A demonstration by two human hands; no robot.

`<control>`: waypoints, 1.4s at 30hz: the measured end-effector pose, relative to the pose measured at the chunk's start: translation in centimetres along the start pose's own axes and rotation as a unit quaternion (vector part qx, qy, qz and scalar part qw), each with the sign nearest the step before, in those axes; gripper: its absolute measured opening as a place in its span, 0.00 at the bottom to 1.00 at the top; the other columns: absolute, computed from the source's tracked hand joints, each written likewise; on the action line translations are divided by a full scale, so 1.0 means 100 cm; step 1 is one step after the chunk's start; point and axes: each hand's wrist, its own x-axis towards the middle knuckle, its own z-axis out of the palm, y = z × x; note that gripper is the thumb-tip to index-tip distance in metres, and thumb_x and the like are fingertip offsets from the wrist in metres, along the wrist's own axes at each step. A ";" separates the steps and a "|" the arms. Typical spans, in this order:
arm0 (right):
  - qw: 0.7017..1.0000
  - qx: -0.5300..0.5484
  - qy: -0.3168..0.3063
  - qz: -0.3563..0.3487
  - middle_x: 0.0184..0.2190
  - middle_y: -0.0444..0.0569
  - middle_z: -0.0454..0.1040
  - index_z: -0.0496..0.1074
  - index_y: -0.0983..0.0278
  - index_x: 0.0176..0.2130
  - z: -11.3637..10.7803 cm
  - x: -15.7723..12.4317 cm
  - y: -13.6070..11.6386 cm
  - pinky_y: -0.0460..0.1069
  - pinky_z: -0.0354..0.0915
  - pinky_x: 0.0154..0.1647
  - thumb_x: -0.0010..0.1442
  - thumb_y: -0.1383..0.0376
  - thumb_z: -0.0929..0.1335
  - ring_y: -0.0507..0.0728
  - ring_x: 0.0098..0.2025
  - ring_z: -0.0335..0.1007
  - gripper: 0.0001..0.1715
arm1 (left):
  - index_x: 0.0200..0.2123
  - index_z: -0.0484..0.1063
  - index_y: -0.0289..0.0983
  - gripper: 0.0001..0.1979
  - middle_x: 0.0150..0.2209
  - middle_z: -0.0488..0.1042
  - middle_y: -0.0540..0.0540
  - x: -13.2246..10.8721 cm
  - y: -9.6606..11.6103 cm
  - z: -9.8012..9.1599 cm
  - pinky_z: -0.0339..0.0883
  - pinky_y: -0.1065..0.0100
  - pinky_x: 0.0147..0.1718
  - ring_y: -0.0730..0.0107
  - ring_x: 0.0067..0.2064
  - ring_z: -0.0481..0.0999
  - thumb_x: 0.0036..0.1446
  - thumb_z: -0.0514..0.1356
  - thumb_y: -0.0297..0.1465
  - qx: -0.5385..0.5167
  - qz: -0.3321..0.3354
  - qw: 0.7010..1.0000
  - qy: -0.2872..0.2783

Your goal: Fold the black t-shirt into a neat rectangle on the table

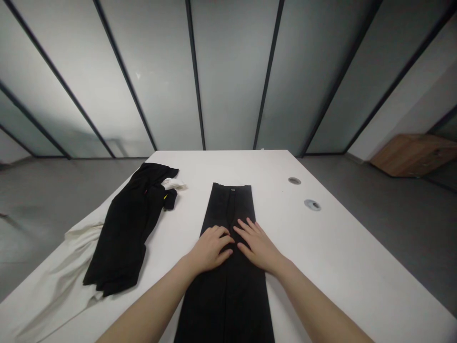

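A pair of black trousers (225, 300) lies flat and lengthwise on the white table, its waistband at the far end and its legs running out of view at the bottom. My left hand (214, 245) rests on the trousers' left side, fingers spread and slightly curled. Just to its right, my right hand (255, 243) lies on the cloth with its fingers stretched apart. Neither hand grips anything. The front fly seam shows between and beyond my fingertips, while my hands cover part of the upper legs.
Left on the table (342, 267) lies a black garment (124, 228), partly over a white cloth (64, 281) that reaches the table's left edge. Two round cable grommets (312, 205) sit at the right. Beyond stand frosted glass panels (232, 76) and a wooden cabinet (410, 155).
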 end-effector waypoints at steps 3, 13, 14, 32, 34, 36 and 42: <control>1.000 0.004 0.002 0.002 0.77 0.47 0.51 0.62 0.56 0.73 0.000 0.001 0.000 0.67 0.42 0.78 0.72 0.56 0.64 0.66 0.80 0.37 0.34 | 0.56 0.74 0.43 0.17 0.64 0.69 0.40 -0.001 -0.001 0.002 0.66 0.50 0.63 0.51 0.65 0.67 0.65 0.65 0.34 -0.005 0.000 1.000 0.024; 0.999 0.015 0.033 0.024 0.78 0.58 0.47 0.56 0.61 0.76 0.004 -0.002 0.003 0.66 0.46 0.76 0.65 0.49 0.71 0.69 0.79 0.39 0.49 | 0.61 0.72 0.42 0.21 0.67 0.70 0.39 -0.001 -0.003 -0.002 0.64 0.48 0.65 0.49 0.67 0.69 0.66 0.63 0.37 0.010 -0.006 1.000 -0.014; 0.999 0.015 0.040 0.018 0.77 0.58 0.50 0.59 0.61 0.75 0.001 -0.003 0.002 0.67 0.48 0.75 0.64 0.49 0.72 0.70 0.78 0.43 0.48 | 0.58 0.74 0.42 0.19 0.64 0.73 0.38 0.000 -0.001 -0.007 0.66 0.48 0.63 0.49 0.63 0.72 0.65 0.64 0.38 0.011 -0.004 1.000 -0.020; 0.995 -0.016 0.098 -0.005 0.72 0.60 0.62 0.68 0.65 0.69 0.000 -0.003 0.001 0.66 0.56 0.71 0.68 0.61 0.68 0.71 0.73 0.54 0.33 | 0.65 0.67 0.39 0.24 0.69 0.67 0.35 0.004 -0.003 0.000 0.61 0.42 0.65 0.44 0.70 0.65 0.69 0.59 0.39 0.052 -0.075 0.996 0.016; 0.996 -0.016 0.088 -0.007 0.68 0.59 0.68 0.73 0.64 0.65 -0.007 -0.006 -0.004 0.64 0.60 0.69 0.68 0.60 0.68 0.69 0.68 0.63 0.28 | 0.61 0.69 0.39 0.20 0.63 0.74 0.35 0.004 0.001 -0.005 0.67 0.48 0.60 0.47 0.64 0.73 0.71 0.57 0.40 0.041 -0.086 0.996 0.001; 0.996 0.009 0.081 -0.022 0.59 0.56 0.77 0.79 0.61 0.56 -0.016 -0.008 -0.009 0.59 0.67 0.62 0.70 0.60 0.67 0.65 0.58 0.72 0.19 | 0.57 0.69 0.40 0.16 0.52 0.81 0.38 0.005 0.004 -0.013 0.73 0.55 0.51 0.52 0.53 0.81 0.73 0.52 0.39 0.006 -0.116 0.993 -0.005; 0.989 0.108 0.093 -0.047 0.43 0.50 0.83 0.81 0.58 0.47 -0.018 -0.005 -0.006 0.55 0.72 0.52 0.73 0.63 0.62 0.59 0.45 0.78 0.18 | 0.50 0.73 0.44 0.11 0.36 0.82 0.48 0.001 -0.012 -0.013 0.73 0.62 0.41 0.60 0.39 0.82 0.73 0.52 0.35 -0.056 -0.168 0.984 0.011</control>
